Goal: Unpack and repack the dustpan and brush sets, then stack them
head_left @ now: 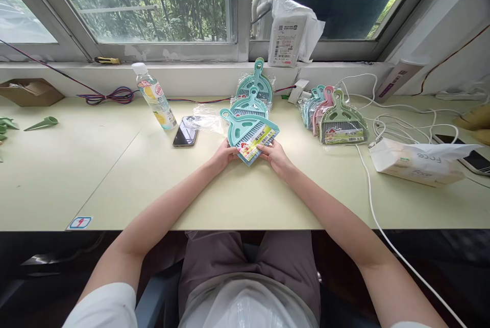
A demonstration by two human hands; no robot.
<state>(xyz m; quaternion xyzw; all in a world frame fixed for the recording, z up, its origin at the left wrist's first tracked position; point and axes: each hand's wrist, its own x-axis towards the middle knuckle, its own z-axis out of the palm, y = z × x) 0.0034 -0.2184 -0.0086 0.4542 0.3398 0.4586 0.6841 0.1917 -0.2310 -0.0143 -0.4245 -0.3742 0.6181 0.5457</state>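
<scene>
A teal dustpan and brush set [252, 136] with a yellow-green label is held tilted above the pale table. My left hand [225, 155] grips its lower left edge, and my right hand [277, 158] pinches the lower right side near the label. Just behind it stand more teal sets in clear wrap, the rearmost one [255, 85] leaning towards the windowsill. To the right is a row of wrapped sets in blue, pink and green, with the green one [342, 121] in front.
A drink bottle [156, 98] and a phone [186, 131] are left of my hands. On the right lie a tissue pack [417, 162], white cables [370, 190] and another phone [472, 157]. A cardboard box [32, 92] and green pieces [42, 123] sit far left.
</scene>
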